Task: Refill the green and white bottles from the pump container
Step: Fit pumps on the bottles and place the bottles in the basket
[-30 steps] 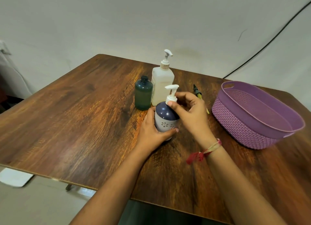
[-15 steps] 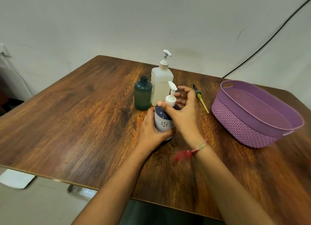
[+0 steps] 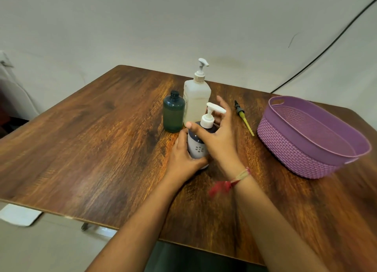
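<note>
Pump container point(image 3: 196, 147) stands gripped by the left hand point(image 3: 181, 159) for steadiness. The right hand point(image 3: 218, 141) spreads loose fingers point(image 3: 222, 102) round its collar point(image 3: 207, 122), probably to unscrew it.

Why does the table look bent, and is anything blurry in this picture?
Head view: the wide lens bows the table edges and stretches the purple basket; head view: the red wrist thread is smeared by motion, while the green bottle and white bottle look sharp; head view: soft even light, faint shadows, a dull sheen on the wood.
</note>
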